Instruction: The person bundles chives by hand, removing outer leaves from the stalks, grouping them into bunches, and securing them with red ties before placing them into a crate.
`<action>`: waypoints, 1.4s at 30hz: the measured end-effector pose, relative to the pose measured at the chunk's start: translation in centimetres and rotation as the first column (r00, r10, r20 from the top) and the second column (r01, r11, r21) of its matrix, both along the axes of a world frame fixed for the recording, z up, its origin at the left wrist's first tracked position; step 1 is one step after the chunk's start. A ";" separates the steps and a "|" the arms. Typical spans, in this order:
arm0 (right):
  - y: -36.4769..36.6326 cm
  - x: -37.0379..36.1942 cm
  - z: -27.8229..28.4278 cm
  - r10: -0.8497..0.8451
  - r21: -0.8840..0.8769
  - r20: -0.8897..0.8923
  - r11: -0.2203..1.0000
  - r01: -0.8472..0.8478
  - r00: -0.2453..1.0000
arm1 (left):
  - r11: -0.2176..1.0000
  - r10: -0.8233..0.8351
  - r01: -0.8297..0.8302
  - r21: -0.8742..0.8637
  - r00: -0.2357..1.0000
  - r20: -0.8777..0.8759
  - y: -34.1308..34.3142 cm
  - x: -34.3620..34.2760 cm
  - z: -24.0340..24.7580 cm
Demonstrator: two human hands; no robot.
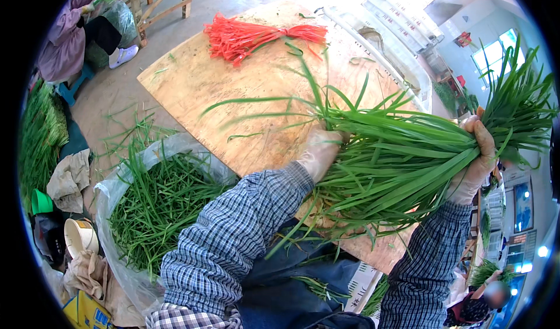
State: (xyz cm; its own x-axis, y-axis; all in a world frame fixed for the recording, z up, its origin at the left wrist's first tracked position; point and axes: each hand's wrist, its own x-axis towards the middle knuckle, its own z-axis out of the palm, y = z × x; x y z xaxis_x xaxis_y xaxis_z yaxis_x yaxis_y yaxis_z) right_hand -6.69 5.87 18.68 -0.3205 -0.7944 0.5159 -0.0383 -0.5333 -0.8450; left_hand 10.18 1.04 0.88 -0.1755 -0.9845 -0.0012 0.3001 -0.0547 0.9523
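A large bunch of garlic chives (402,148) stretches above the wooden board, its long green blades fanning out to the left. My right hand (479,154), in a thin pale glove, is closed around the bunch toward its right side, with more leaves spraying out beyond the fist. At the left side of the bunch, my left hand (321,151), also gloved, is closed on some of the blades. Its fingertips are partly hidden by leaves. A few loose blades stick out over the board from above the left hand.
Red plastic ties (251,36) lie bundled on the board (192,90). To the left stands a clear plastic bag (105,212) filled with green leaves. A white bucket (80,237) and cloths are beside it. A seated person (67,43) is at the upper left; another person (481,303) is lower right.
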 end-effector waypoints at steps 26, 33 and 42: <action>2.7 3.8 3.1 -0.218 -0.103 -0.021 0.971 0.215 0.976 | 0.885 0.445 -0.322 -0.336 0.797 0.409 1.3 2.0 -1.2; 5.8 0.8 9.8 0.027 -0.122 0.081 0.992 -0.016 0.996 | 0.722 0.684 -0.407 -0.559 0.541 0.489 4.3 15.0 -6.2; 4.0 4.0 8.2 0.162 -0.123 0.087 0.981 -0.150 0.983 | 0.914 0.085 -0.390 -0.107 -0.074 0.994 17.1 33.2 -3.2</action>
